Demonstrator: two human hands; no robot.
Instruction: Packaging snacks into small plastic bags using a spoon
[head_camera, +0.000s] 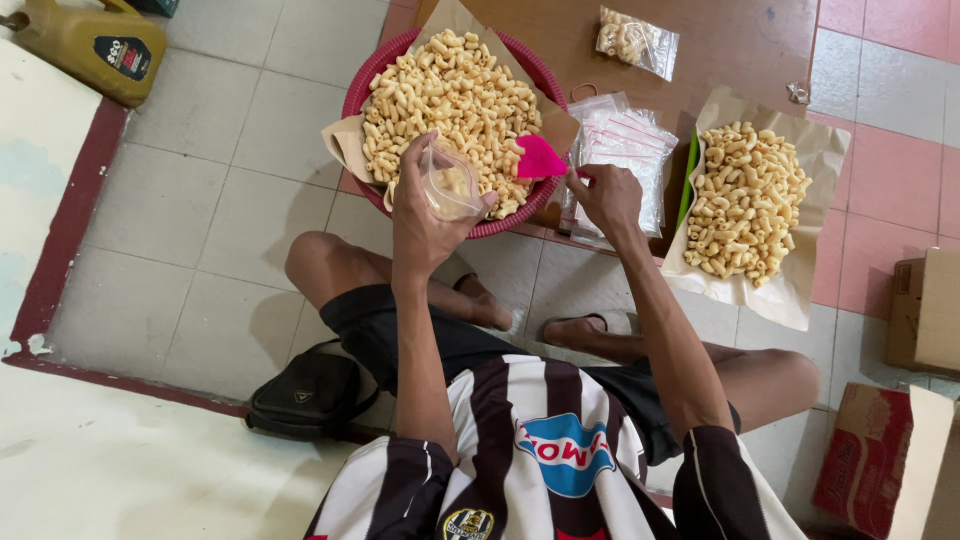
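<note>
My left hand (425, 215) holds a small clear plastic bag (450, 183) open over the near rim of a red basket (352, 100); a few pale macaroni snacks lie inside the bag. The basket is lined with brown paper and heaped with macaroni snacks (450, 100). My right hand (607, 197) grips the handle of a pink scoop (540, 158), which hovers at the basket's right edge, just right of the bag.
A stack of empty clear bags (625, 150) lies right of the basket. A second snack pile on brown paper (745, 200) sits further right. A filled bag (636, 40) lies on the wooden board. Cardboard boxes (920, 320) stand right; a black pouch (305, 395) and yellow jug (90, 45) left.
</note>
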